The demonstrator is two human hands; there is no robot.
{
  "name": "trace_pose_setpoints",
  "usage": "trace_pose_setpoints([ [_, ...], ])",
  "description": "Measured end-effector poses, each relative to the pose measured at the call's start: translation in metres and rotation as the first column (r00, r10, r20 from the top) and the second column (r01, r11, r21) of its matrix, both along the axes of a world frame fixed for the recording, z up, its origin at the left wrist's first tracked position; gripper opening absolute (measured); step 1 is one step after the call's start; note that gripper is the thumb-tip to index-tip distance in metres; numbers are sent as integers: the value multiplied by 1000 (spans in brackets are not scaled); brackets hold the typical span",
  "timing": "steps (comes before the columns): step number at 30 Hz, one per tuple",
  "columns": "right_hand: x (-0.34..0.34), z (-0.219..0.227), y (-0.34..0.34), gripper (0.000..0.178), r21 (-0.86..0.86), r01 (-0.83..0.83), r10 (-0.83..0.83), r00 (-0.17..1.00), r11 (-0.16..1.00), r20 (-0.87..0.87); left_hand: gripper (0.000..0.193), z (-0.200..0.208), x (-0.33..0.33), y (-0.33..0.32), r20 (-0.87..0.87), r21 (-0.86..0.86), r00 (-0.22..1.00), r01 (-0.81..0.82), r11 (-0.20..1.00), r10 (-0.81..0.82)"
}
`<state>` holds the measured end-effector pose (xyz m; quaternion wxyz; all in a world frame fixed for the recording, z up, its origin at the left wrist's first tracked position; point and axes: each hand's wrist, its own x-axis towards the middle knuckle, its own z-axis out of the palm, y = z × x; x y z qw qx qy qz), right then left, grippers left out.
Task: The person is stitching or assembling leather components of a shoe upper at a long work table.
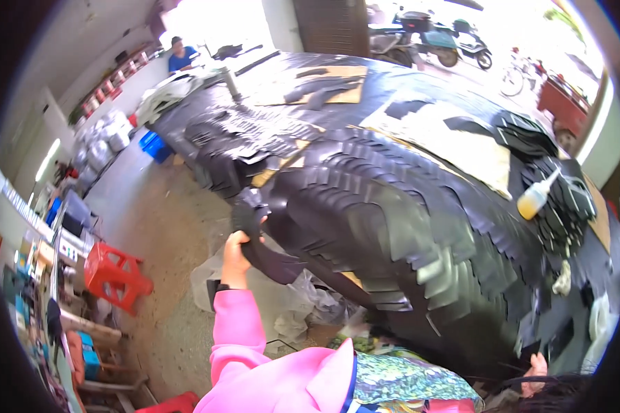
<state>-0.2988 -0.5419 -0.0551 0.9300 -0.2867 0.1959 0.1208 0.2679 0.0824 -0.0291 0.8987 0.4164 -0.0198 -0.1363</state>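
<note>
My left hand is closed round a curved, flat black piece that looks like leather or rubber, held out beside the table's left edge. Next to it, rows of overlapping black cut pieces cover the near part of the table. At the lower right my right hand shows only in part, behind dark hair. Its fingers are pressed together near the dark pieces at the table's near edge; what they hold is hidden. A squeeze bottle with yellowish contents and a pointed nozzle lies among black pieces on the right.
Brown cardboard and a pale sheet lie on the black-covered table. Clear plastic bags lie below its edge. A red stool and a blue crate stand on the floor. A person in blue is at the far end.
</note>
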Motion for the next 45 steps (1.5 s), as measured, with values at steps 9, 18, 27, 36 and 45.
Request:
trace_pose_setpoints([
  [9,48,-36,10,18,-943,285,181,932,174,315,29,2,35,13,-23,72,992,-125,990,127],
  [18,31,-17,26,37,-752,297,-573,810,589,-129,56,28,97,2,-66,168,988,151,974,-142],
  [27,103,25,87,21,-748,501,-692,718,436,78,7,-4,191,-11,-78,436,996,72,897,-42],
  [36,107,15,103,5,-568,738,-890,455,364,22,9,-5,202,-11,-231,452,967,208,867,-111],
  [45,114,25,101,17,-486,704,-837,534,518,-120,16,-19,222,-11,-329,436,933,289,853,-148],
])
